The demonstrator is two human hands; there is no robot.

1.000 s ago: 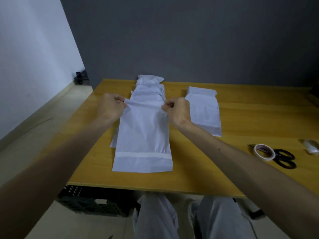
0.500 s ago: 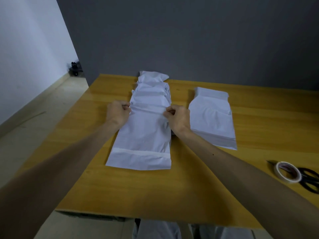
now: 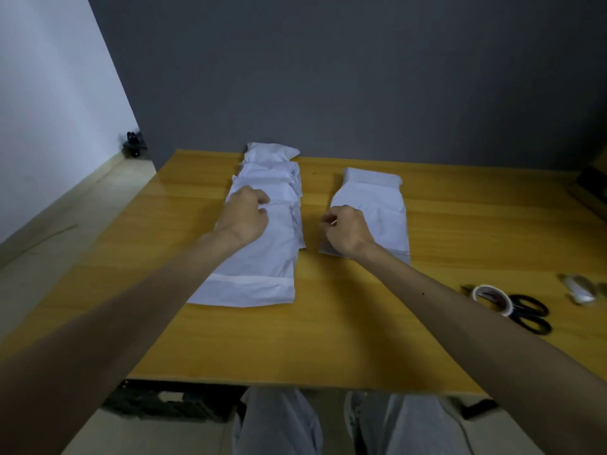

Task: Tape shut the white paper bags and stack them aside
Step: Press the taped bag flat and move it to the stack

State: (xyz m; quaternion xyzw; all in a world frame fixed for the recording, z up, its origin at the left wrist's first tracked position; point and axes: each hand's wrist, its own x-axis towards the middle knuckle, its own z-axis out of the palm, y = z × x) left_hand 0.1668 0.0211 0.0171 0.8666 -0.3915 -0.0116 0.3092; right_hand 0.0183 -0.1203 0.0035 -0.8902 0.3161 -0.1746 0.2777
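Observation:
A white paper bag (image 3: 259, 257) lies flat on the wooden table (image 3: 328, 339), its bottom toward me. My left hand (image 3: 244, 215) rests on the bag's folded top end, curled fingers holding the fold down. My right hand (image 3: 345, 231) is off that bag, over the near left corner of a stack of white bags (image 3: 377, 208) to the right. Its thumb and forefinger are pinched together, and I see nothing between them. More crumpled white bags (image 3: 269, 172) lie in a row behind the bag under my left hand.
A tape roll (image 3: 491, 298) lies on black scissors (image 3: 528, 315) at the right of the table, with a small white object (image 3: 579, 289) beyond them. A dark crate (image 3: 157, 402) sits under the table's near edge. My knees (image 3: 279, 421) are below it.
My right hand has let go of the bag's top and moved right to the stack. My left hand has shifted inward onto the folded top. The view has tilted slightly.

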